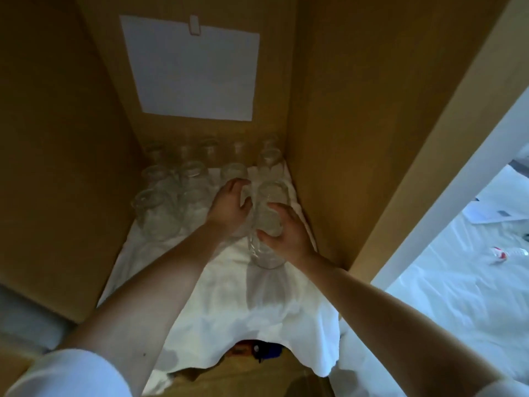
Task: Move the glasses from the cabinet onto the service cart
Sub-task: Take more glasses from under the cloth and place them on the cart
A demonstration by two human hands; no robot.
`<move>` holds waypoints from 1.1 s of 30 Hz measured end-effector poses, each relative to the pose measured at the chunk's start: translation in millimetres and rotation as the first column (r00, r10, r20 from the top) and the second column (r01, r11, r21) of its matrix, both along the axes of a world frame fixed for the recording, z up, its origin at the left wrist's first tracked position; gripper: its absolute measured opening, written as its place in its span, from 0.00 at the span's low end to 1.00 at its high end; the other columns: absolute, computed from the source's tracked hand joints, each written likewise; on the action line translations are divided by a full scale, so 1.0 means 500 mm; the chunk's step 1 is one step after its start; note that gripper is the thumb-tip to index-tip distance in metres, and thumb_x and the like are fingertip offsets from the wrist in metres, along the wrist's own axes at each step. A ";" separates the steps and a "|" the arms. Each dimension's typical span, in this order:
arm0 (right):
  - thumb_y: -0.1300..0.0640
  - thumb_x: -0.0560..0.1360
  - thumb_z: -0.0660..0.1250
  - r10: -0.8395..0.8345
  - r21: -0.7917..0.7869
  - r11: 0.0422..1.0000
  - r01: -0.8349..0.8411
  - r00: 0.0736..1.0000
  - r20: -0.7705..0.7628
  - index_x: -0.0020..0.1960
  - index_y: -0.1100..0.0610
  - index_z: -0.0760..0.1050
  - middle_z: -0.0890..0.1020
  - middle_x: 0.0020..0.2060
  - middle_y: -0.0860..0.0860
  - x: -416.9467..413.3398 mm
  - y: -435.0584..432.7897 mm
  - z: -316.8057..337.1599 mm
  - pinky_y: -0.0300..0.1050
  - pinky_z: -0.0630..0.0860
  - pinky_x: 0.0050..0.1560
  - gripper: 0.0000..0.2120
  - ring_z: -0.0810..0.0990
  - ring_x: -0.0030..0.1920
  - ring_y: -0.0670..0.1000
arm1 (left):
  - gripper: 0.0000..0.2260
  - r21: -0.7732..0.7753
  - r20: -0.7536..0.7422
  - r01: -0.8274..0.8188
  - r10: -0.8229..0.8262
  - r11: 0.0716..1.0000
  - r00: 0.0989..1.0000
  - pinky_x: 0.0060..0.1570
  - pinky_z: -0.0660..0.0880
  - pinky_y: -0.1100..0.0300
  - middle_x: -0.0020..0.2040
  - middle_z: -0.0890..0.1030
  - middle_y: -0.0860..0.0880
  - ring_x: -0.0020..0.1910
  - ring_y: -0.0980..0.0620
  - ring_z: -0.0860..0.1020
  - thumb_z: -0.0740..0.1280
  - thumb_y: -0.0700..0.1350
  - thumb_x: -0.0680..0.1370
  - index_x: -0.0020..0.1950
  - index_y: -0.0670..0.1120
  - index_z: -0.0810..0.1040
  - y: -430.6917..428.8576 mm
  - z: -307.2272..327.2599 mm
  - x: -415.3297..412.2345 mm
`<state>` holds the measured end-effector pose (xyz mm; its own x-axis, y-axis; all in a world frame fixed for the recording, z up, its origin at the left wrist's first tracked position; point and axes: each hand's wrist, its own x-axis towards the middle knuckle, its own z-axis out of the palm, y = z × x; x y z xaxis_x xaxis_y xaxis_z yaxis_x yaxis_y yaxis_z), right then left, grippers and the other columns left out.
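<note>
Several clear drinking glasses stand upside down on a white cloth (217, 296) inside the wooden cabinet (337, 138). My left hand (230, 206) reaches in and curls round a glass (246, 197) in the middle of the shelf. My right hand (287, 230) grips the side of a tall clear glass (266, 224) near the right wall. More glasses (156, 210) stand in rows to the left and at the back. The service cart is not in view.
A white sheet of paper (194, 70) is clipped to the cabinet's back panel. The cabinet's side walls close in left and right. Outside at the right lies a pale covered surface (463, 267) with papers and a small red-and-white item (499, 255).
</note>
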<state>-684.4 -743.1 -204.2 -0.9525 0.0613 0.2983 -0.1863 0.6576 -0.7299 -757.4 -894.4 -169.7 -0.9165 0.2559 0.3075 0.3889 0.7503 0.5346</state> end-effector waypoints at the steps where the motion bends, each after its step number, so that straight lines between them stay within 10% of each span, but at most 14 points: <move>1: 0.38 0.64 0.71 0.004 -0.017 1.000 -0.004 1.000 0.013 0.66 0.56 0.72 0.76 0.63 0.52 -0.002 0.001 0.000 0.39 0.68 0.64 0.36 0.73 0.64 0.50 | 0.20 -0.008 0.010 0.021 -0.021 1.000 1.000 0.62 0.69 0.54 0.66 0.72 0.41 0.64 0.41 0.72 0.67 0.43 0.76 0.68 0.43 0.70 0.008 0.010 -0.020; 8: 0.51 0.68 0.77 0.111 -0.108 0.990 -0.086 0.960 0.257 0.73 0.52 0.61 0.70 0.64 0.44 0.013 0.031 -0.006 0.22 0.60 0.57 0.39 0.67 0.63 0.41 | 0.30 -0.172 0.217 0.320 -0.281 0.932 0.935 0.66 0.66 0.56 0.71 0.67 0.44 0.68 0.45 0.68 0.70 0.52 0.74 0.73 0.47 0.64 0.073 0.031 -0.105; 14: 0.47 0.66 0.77 -0.002 -0.122 0.992 0.034 0.966 0.257 0.74 0.50 0.60 0.69 0.69 0.47 0.012 0.009 -0.015 0.42 0.64 0.70 0.43 0.67 0.69 0.45 | 0.39 -0.202 0.344 0.434 -0.351 0.878 0.871 0.68 0.65 0.53 0.74 0.60 0.43 0.71 0.42 0.64 0.73 0.54 0.72 0.77 0.49 0.56 0.116 0.016 -0.144; 20: 0.33 0.61 0.73 -0.130 -0.145 0.974 0.174 0.953 0.273 0.73 0.40 0.55 0.67 0.70 0.44 0.015 -0.029 -0.035 0.46 0.65 0.71 0.46 0.65 0.70 0.43 | 0.43 -0.289 0.400 0.461 -0.332 0.839 0.854 0.66 0.65 0.50 0.72 0.62 0.44 0.69 0.38 0.62 0.74 0.59 0.68 0.76 0.52 0.55 0.131 -0.003 -0.162; 33: 0.36 0.59 0.73 -0.136 -0.096 0.982 0.165 0.958 0.254 0.70 0.47 0.63 0.74 0.63 0.44 0.025 -0.022 -0.012 0.46 0.71 0.65 0.44 0.73 0.64 0.43 | 0.46 -0.444 0.335 0.515 -0.397 0.733 0.854 0.59 0.73 0.53 0.64 0.72 0.46 0.62 0.46 0.73 0.74 0.67 0.61 0.73 0.51 0.62 0.124 0.016 -0.170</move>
<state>-671.7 -754.0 -210.4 -0.9726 0.2293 0.0395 0.1021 0.5733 -0.8130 -842.3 -832.3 -161.5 -0.6722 0.7216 -0.1653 0.6820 0.6905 0.2410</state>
